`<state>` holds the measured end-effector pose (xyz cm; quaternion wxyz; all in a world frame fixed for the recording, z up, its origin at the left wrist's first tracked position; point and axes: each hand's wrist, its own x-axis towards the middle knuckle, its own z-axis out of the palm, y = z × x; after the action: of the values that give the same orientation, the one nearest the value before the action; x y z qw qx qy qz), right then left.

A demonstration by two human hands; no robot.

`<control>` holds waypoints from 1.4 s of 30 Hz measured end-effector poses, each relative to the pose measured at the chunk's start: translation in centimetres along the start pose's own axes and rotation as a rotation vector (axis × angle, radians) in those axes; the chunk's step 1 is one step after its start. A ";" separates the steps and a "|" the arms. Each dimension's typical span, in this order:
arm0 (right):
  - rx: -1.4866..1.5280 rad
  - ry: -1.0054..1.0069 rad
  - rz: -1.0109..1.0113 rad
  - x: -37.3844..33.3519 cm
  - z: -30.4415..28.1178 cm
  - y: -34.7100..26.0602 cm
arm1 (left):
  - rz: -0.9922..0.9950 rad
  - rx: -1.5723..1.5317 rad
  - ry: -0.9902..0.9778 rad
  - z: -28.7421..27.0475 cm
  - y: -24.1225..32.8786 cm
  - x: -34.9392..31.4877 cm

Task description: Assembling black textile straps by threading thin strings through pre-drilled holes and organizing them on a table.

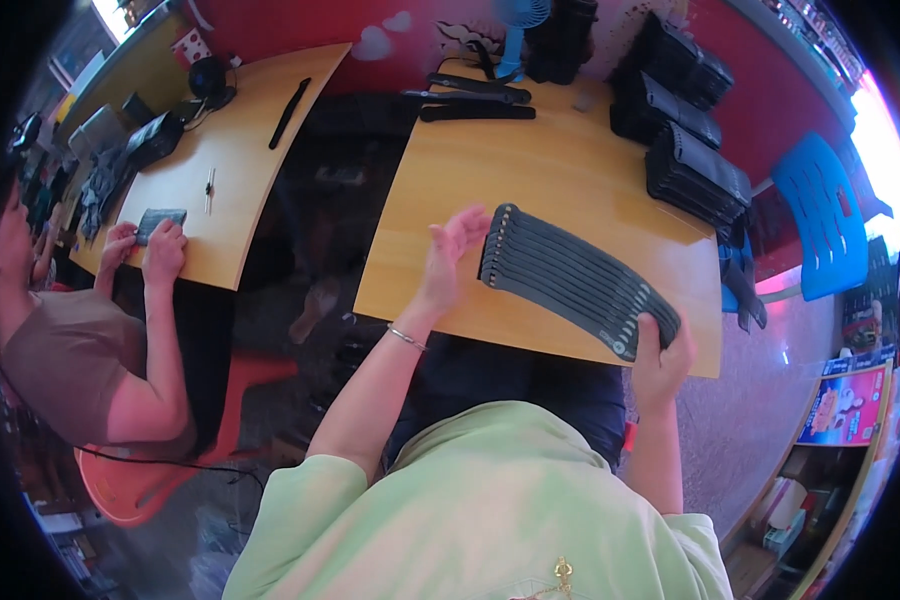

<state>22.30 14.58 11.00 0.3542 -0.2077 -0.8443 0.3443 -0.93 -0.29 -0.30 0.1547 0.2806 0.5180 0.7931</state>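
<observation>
A bundle of dark grey straps point(565, 268) is held above the wooden table, the straps lying side by side like a fan. Small brass-coloured dots line its far left end, and pale marks run across the near right end. My right hand point(662, 355) grips that near end, thumb on top. Beside the dotted end is my left hand point(450, 262), palm turned toward it and fingers stretched out. Its fingertips come close to the straps; whether they touch I cannot tell.
Stacks of folded black straps point(698, 178) stand at the table's right side. Black strips point(478, 100) and a blue fan point(518, 35) are at the far edge. A blue chair point(820, 215) stands right. At the left table point(240, 185), a co-worker point(90, 360) handles a small dark piece.
</observation>
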 end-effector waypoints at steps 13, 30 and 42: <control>0.327 0.033 0.118 -0.4 -0.3 2.3 | -0.208 -0.141 -0.200 3.8 8.5 -3.6; 0.178 0.251 -0.474 5.7 -2.8 -1.4 | 0.316 0.148 -0.253 3.0 16.3 0.8; 0.044 0.402 -0.883 13.3 -6.0 -7.9 | 0.562 0.224 -0.189 5.1 25.6 6.4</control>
<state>17.09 19.70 25.86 0.6269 0.1154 -0.7590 0.1322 -1.75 -3.68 26.33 -0.0548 0.5006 0.4877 0.7131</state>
